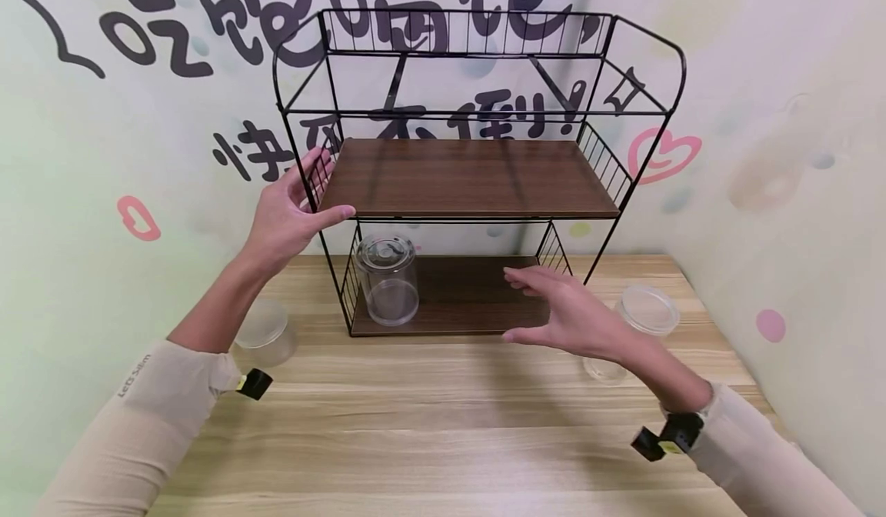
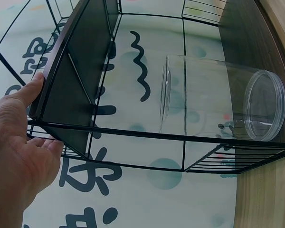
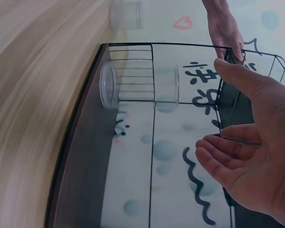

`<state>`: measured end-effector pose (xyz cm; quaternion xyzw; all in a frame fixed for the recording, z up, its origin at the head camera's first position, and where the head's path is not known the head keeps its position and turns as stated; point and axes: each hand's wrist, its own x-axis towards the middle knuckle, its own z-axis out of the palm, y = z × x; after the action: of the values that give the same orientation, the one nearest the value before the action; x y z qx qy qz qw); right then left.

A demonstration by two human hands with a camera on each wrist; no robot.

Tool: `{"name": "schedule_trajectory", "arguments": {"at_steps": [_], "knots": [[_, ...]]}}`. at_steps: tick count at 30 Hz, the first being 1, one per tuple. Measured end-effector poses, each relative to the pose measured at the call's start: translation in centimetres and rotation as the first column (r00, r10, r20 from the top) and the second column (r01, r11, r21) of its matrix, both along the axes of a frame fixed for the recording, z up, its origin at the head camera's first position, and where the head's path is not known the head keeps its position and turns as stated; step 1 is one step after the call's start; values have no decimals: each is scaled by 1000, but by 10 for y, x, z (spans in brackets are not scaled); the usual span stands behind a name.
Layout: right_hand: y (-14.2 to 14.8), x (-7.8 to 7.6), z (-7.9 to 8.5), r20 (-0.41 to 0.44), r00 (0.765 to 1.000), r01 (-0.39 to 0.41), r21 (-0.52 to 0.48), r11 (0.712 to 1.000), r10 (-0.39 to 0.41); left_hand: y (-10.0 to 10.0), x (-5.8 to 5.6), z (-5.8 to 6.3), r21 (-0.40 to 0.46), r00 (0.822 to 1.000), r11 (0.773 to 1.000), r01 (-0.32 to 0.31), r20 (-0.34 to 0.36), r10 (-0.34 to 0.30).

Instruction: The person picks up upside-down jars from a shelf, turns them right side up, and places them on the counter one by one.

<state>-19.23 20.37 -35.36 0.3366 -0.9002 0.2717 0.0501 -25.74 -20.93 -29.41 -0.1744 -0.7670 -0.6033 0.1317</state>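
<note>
A black wire rack with brown wooden boards [image 1: 471,178] stands against the wall. My left hand [image 1: 280,213] grips its left side at the middle board, the thumb on the board's front edge and the fingers around the side wires. Beneath, a clear cylindrical jar [image 1: 389,290] stands upright at the left end of the lower board [image 1: 471,298]. In front of that board's right part, my right hand [image 1: 577,317] is held in the air, thumb and fingers apart, with nothing in it. The right wrist view shows that hand [image 3: 256,147] with its fingers slightly bent.
On the wooden table [image 1: 415,440], a clear jar [image 1: 266,336] stands left of the rack, behind my left forearm. Another clear jar with a pale lid [image 1: 649,309] stands to the right, partly hidden by my right arm. The top tier has only bars.
</note>
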Motion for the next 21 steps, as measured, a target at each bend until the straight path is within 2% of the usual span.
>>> {"name": "schedule_trajectory", "arguments": {"at_steps": [16, 21], "knots": [[-58, -31, -25, 85, 996, -8, -175, 984, 24, 0, 1, 3, -53, 999, 998, -36, 12, 36], [-76, -39, -32, 133, 991, 14, -207, 978, 14, 0, 1, 3, -56, 999, 998, -38, 10, 38]]}}
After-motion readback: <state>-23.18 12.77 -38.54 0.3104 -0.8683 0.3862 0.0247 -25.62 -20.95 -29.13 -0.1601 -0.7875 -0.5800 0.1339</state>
